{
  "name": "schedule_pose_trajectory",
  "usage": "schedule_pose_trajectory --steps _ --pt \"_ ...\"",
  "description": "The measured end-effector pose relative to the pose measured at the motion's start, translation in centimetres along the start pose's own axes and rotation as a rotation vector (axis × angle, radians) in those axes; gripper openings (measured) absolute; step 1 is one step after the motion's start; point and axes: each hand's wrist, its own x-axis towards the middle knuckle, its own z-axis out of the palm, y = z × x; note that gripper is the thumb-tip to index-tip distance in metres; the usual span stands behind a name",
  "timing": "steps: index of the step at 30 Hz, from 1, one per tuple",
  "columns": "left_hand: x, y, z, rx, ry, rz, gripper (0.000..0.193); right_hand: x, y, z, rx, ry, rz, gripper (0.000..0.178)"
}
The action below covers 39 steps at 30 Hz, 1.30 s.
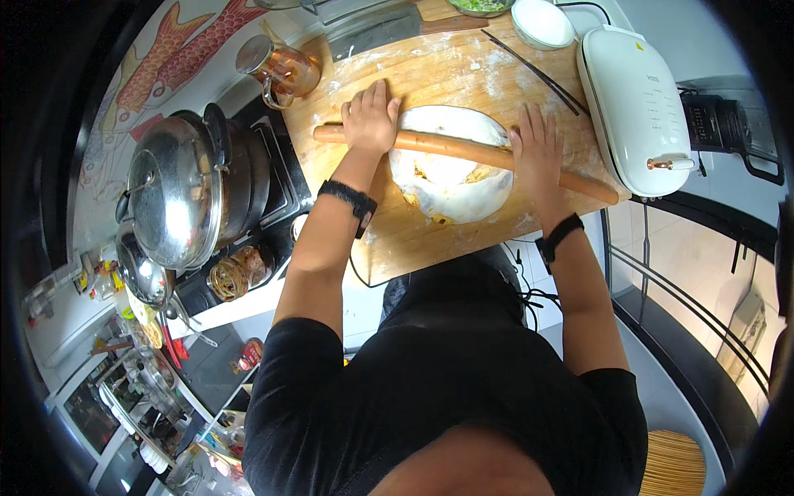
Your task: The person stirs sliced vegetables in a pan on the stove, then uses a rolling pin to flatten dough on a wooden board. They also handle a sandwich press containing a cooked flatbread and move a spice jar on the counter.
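A long wooden rolling pin point(455, 147) lies slantwise across a round, flattened sheet of white dough point(484, 192), with yellowish-brown filling showing through in places. My left hand point(370, 122) rests on the pin left of the dough, its fingers stretched out past it. On the other side, my right hand point(538, 153) lies over the pin by the dough's right edge, fingers extended and pointing away from me. Both palms press on the pin without wrapping round it. Under the dough is a floured wooden board point(422, 78); the pin hides a strip of the dough.
Dark chopsticks point(538, 70), a white bowl point(542, 25) and a cleaver point(376, 33) lie at the back. A white electric appliance point(637, 107) stands right. On the left are a glass pitcher point(285, 70) and a large lidded steel pot point(178, 190) on the stove.
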Motion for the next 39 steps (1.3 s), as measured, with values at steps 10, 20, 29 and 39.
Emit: schedule_pose_trajectory --steps 10,20,29,39 --pt "-3.9 0.0 -1.3 -0.229 0.345 0.207 0.045 -4.6 -0.3 -3.4 0.152 -0.048 -0.017 0.059" --pt "2.3 0.9 1.1 -0.044 0.112 0.123 0.048 -1.7 0.0 -1.3 0.166 -0.027 0.047 0.061" --pt "8.9 3.1 0.7 -0.03 -0.028 0.02 0.052 3.8 1.1 1.8 0.087 -0.14 0.241 0.057" --pt "3.0 0.6 -0.6 -0.146 0.003 0.212 0.045 -2.8 1.7 -0.1 0.107 -0.074 0.015 0.055"
